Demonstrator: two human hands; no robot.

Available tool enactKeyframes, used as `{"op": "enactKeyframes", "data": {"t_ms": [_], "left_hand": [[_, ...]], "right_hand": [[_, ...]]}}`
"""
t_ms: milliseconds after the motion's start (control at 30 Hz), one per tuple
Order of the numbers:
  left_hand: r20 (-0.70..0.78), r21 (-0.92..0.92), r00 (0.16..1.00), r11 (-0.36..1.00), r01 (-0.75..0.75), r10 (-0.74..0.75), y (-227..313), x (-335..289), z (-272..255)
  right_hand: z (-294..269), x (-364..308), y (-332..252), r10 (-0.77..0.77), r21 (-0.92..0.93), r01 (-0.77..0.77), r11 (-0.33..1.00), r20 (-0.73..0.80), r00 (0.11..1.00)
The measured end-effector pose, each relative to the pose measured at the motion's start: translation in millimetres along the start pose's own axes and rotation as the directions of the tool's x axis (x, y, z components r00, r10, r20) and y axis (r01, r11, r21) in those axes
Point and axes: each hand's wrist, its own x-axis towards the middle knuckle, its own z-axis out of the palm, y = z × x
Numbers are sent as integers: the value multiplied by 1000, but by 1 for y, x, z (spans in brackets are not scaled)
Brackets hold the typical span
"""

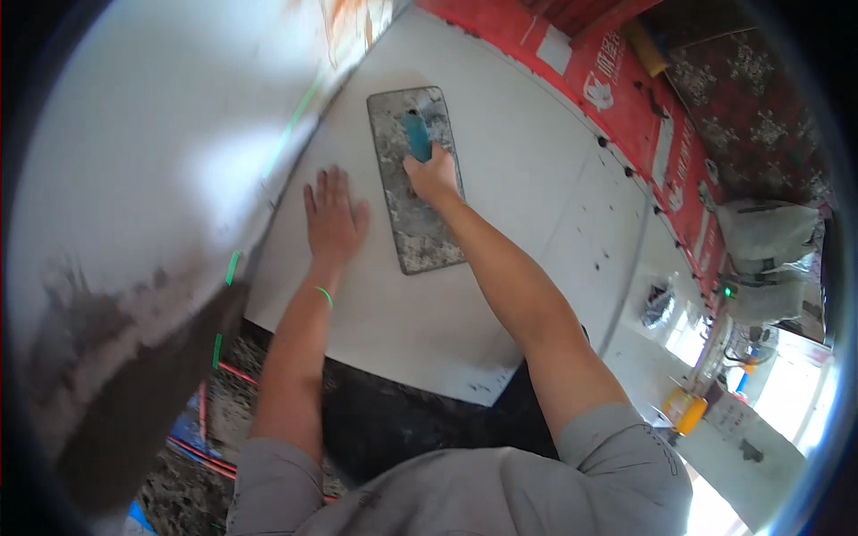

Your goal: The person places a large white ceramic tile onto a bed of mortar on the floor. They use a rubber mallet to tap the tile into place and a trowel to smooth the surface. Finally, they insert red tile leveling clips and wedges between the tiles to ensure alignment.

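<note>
My right hand point(434, 179) grips the teal handle of a long rectangular float point(429, 234). Its back is grey and smeared with dried mortar, and it rests on a large pale tile point(509, 161). To the left of the float, my left hand point(334, 217) lies flat on the same tile, fingers stretched out toward the wall. Nothing is held in it. A thin green light line crosses my left wrist.
A white wall point(179, 134) with green laser marks rises along the tile's left edge. Red sheeting point(617, 85) borders the far right side. Dark rough floor with red pipes point(201, 454) shows at lower left. A yellow-orange object point(685, 411) stands at lower right.
</note>
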Motion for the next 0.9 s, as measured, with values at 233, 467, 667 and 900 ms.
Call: {"op": "enactKeyframes", "data": {"t_ms": [233,467,667,900], "left_hand": [[64,50,986,987,152,-155,19,-175,-7],[-78,5,984,987,159,-158,30,-252,13],[-175,-78,975,989,129,-141,25,-257,20],[-177,-91,977,990,103,-118,30,-253,23]], "right_hand": [[-4,-106,72,-87,-60,97,993,149,985],[-23,-191,45,6,30,-17,999,327,945],[-17,-181,32,-123,-121,155,980,239,963],[-5,-177,57,-179,-151,203,968,155,971]]}}
